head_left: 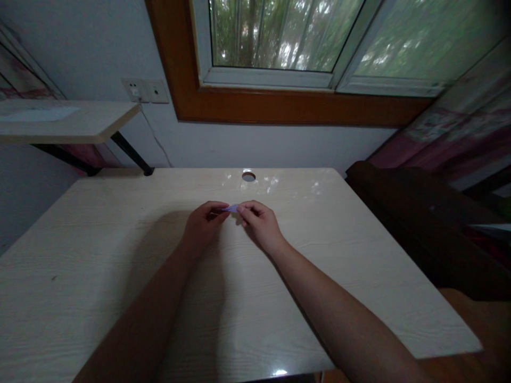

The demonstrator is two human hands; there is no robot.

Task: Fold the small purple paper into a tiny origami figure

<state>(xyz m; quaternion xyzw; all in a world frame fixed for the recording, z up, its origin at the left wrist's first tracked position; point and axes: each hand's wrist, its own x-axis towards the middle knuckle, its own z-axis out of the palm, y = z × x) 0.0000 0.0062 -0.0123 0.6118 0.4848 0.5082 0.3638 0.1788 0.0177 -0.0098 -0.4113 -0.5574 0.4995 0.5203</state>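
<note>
Between my two hands is a small, pale purple piece, thin and pointed, which looks like folded paper [232,208]. My left hand [203,223] pinches its left end between thumb and fingers. At the other end, my right hand [260,221] is closed on it with thumb and forefinger. The fingers cover much of the piece, so its full shape is hidden. Both hands are over the far middle part of the pale wooden table [319,255], and their shadows fall on its top.
A round cable hole [248,176] sits near the table's back edge. At the left, a raised shelf [72,119] stands on black legs [131,152]. Wall sockets [146,91] with a white cable [155,133] are behind it. Dark furniture [415,223] flanks the right edge.
</note>
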